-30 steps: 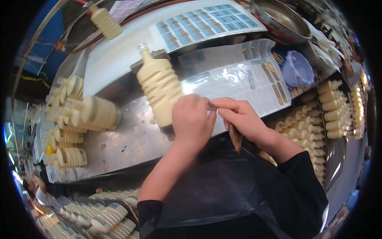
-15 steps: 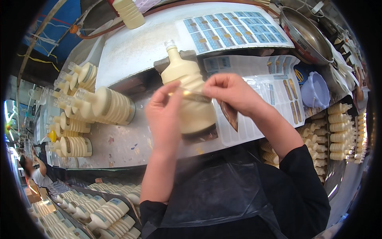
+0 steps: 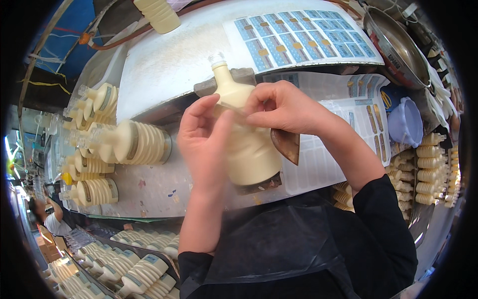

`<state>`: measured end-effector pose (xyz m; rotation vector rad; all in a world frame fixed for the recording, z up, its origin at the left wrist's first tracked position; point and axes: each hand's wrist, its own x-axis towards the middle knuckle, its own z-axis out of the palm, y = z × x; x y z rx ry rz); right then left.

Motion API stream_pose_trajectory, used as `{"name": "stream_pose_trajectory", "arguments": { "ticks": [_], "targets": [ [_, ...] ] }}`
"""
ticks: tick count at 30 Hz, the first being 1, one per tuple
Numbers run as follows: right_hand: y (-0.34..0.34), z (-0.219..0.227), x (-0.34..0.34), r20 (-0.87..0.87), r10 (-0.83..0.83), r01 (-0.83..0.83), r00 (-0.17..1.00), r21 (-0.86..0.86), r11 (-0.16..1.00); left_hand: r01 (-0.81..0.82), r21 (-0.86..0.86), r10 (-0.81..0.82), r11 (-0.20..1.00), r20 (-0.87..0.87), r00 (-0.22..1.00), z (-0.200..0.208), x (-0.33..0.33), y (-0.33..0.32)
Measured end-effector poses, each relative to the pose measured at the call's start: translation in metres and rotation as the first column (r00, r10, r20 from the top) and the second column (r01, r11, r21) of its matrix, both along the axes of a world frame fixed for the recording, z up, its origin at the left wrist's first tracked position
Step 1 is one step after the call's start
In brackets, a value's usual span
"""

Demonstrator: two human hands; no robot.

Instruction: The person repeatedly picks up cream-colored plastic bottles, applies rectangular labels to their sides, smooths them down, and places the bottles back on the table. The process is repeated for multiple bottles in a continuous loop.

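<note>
A cream bottle (image 3: 251, 167) with spiral ridges and a clear threaded neck lies in front of me, its neck pointing away against a dark block (image 3: 244, 75). Above its shoulder, a narrow label strip (image 3: 232, 109) stretches between my hands. My left hand (image 3: 205, 134) pinches one end, slightly blurred. The other end is at the fingertips of my right hand (image 3: 281, 107), closed with thumb and forefinger together. A brown, pointed, flat scraper-like piece (image 3: 286, 145) sticks out below the right palm. My fingers hide part of the strip and bottle.
Several cream bottles (image 3: 142, 143) lie at the left; more fill crates (image 3: 144, 274) below. Blue label sheets (image 3: 291, 42) lie on the white board (image 3: 164, 65). A backing sheet (image 3: 311, 164) with gold strips, a lilac bucket (image 3: 406, 122) and a metal pan (image 3: 398, 45) are at right.
Both hands have moved with the strip from the bottle's middle toward its shoulder. The strip now tilts differently and no longer shines gold. The whole view has shifted slightly.
</note>
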<state>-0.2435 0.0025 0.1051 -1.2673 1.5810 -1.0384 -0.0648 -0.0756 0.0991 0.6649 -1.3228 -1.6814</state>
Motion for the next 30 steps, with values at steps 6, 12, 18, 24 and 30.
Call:
{"name": "stream_pose_trajectory", "arguments": {
  "ticks": [6, 12, 18, 24, 30],
  "targets": [
    [-0.002, 0.003, -0.012, 0.265, -0.104, 0.104, 0.959, 0.014, 0.994, -0.096, 0.005, 0.096, 0.995, 0.002, 0.995, -0.013, -0.002, -0.009],
    [-0.013, -0.015, -0.007, 0.215, -0.227, 0.247, 0.950, -0.071, 0.966, -0.134, 0.054, 0.133, 0.990, 0.030, 0.991, -0.026, -0.005, -0.014],
    [-0.015, -0.024, -0.003, 0.183, -0.288, 0.313, 0.940, -0.123, 0.942, -0.169, 0.115, 0.170, 0.979, 0.001, 0.985, -0.030, -0.009, -0.014],
    [-0.014, -0.035, -0.009, 0.262, -0.324, 0.355, 0.909, -0.081, 0.931, -0.163, 0.103, 0.165, 0.981, -0.009, 0.986, -0.039, -0.008, -0.017],
    [-0.007, -0.047, 0.001, 0.475, -0.345, 0.395, 0.809, -0.007, 0.919, -0.144, 0.152, 0.136, 0.978, 0.062, 0.989, -0.032, -0.008, -0.020]
  ]
}}
